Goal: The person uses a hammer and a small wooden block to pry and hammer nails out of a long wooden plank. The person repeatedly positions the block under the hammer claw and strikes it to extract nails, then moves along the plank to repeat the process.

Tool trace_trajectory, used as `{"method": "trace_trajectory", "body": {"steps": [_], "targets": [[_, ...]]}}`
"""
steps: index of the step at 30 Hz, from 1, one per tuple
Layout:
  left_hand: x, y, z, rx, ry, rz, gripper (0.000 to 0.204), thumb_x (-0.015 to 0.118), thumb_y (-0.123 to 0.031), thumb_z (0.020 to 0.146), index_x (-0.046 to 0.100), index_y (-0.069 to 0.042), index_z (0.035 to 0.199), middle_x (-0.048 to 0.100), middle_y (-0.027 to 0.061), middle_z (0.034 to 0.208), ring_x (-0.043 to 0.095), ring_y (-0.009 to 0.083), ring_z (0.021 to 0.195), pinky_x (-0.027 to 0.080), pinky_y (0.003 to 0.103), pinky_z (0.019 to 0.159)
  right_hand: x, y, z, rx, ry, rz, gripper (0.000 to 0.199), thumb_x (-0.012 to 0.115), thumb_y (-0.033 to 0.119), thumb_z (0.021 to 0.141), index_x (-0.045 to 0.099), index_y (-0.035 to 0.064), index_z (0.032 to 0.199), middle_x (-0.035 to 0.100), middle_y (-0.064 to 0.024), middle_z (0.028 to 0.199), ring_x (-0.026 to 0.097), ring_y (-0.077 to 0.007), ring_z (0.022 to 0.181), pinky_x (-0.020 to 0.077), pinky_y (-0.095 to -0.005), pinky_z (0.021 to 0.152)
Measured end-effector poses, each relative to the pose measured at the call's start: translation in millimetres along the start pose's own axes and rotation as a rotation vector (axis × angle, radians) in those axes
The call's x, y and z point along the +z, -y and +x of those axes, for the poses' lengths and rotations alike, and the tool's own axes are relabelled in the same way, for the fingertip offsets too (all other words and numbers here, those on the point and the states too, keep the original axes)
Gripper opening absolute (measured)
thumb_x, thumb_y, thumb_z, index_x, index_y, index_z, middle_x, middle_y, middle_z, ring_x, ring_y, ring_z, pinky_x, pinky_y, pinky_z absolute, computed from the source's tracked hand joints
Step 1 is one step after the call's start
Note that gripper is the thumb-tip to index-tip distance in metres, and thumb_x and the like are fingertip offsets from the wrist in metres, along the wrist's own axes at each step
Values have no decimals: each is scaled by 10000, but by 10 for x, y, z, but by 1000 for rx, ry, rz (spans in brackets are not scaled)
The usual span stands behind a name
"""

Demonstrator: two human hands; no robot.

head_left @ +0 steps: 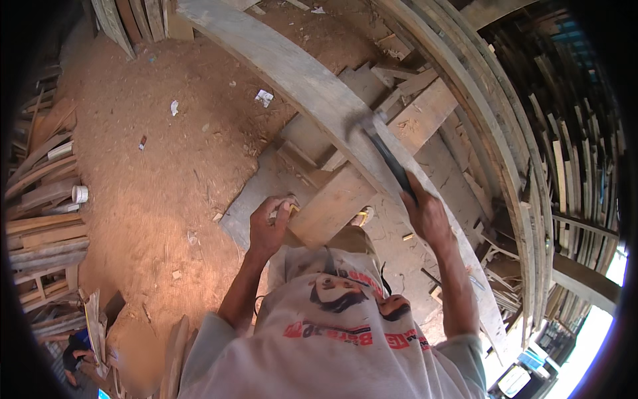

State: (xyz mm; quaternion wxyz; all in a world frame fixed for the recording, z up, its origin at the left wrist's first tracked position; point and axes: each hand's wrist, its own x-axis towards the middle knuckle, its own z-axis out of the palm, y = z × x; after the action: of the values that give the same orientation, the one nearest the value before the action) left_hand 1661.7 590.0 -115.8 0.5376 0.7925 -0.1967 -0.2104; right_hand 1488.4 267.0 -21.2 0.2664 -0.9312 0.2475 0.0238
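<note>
Wide dirt floor (186,159) at left, curved plank (299,73) from top to lower right, right hand (428,216) clamped on dark-handled tool (391,159) right of centre, left hand (271,223) curled near centre, cannot tell if gripping

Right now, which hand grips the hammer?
The right hand: it is closed around the dark-handled hammer, while the left hand is apart from it.

Downward head view (wide fisheye)
</note>
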Motion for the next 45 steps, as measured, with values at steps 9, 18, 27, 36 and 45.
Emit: {"method": "trace_trajectory", "body": {"steps": [9,18,27,36,45], "targets": [[-509,149,58,127,184,81,193,669,-152,1040,735,5,1130,752,149,1086,726,244,977,562,359,885,719,1386,1965,-12,24,-19,480,590,275,1056,547,32,1468,711,-343,1105,678,-515,1092,531,-577,950],[-758,622,-153,38,372,358,249,697,-176,1014,724,-2,1190,753,209,1141,734,347,1061,566,408,922,594,991,550,138,3,42,497,593,309,1075,526,83,1513,720,-337,987,702,-519,992,539,-579,860],[-1088,639,-332,-130,403,343,302,697,-240,1015,716,-18,1219,751,201,1192,719,365,1117,563,426,952,440,588,-487,323,-79,170,524,639,302,1067,551,86,1537,724,-334,1038,744,-460,1002,557,-494,864],[-1274,606,487,-17,560,295,338,689,-263,1007,713,-22,1244,742,205,1217,702,376,1154,546,435,997,858,1229,677,200,-176,92,537,650,290,1049,542,45,1514,719,-345,1098,708,-504,1057,565,-540,904],[-2304,795,1315,-61,445,315,292,697,-201,1000,718,-8,1218,751,200,1192,721,377,1112,565,431,960,995,1489,1078,263,-211,11,490,685,271,1029,592,99,1478,708,-290,1080,707,-484,990,555,-528,852]]}}
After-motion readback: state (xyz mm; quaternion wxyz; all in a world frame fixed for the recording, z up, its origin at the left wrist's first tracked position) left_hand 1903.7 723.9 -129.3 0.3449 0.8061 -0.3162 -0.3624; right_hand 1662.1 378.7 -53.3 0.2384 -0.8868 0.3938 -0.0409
